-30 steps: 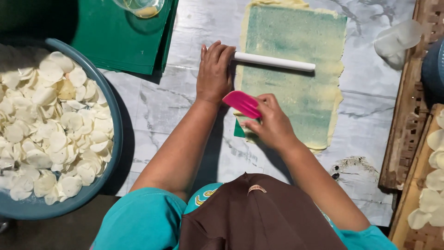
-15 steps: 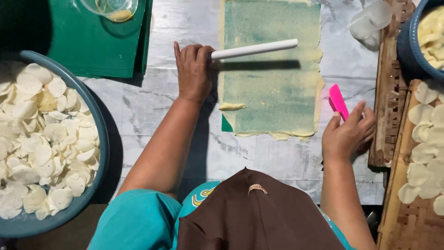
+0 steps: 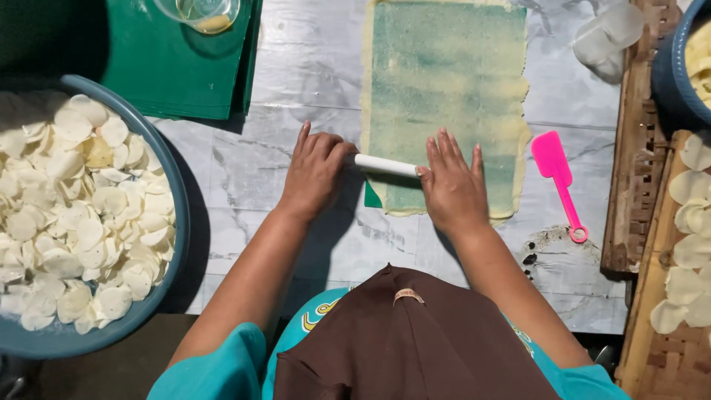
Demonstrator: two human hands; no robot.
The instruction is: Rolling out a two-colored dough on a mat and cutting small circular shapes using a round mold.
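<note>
**Both hands on the white roller at the near edge of the dough**

No packet or label shows on the table; the nearest thing to one is the flat green sheet [image 3: 174, 70] at the far left, a plain dark green rectangle with a clear glass bowl [image 3: 198, 12] standing on it, a little yellowish stuff in the bottom.

The dough [image 3: 448, 96] lies thin and long on the marble tabletop [image 3: 292, 67], pale yellow at its ragged rim and greenish through the middle — a green sheet under it pokes out at the near left corner. Across its near end sits a slim white roller [image 3: 385, 165]. The left hand [image 3: 315, 174] rests on the roller's left end with fingers loosely curled over it; the right hand [image 3: 452, 185] lies palm down on the right end, fingers spread flat on the dough.

Just right of the dough lies a pink scraper [image 3: 557, 178], handle toward the person, touched by no hand.

At the left a big blue basin [image 3: 176, 222] is heaped with thin white round slices [image 3: 74, 215]. On the right, similar slices [image 3: 689, 244] lie spread on a woven bamboo tray [image 3: 666, 355] (only its edge shows), and a second blue bowl [image 3: 670, 78] peeks in at the top corner.
</note>
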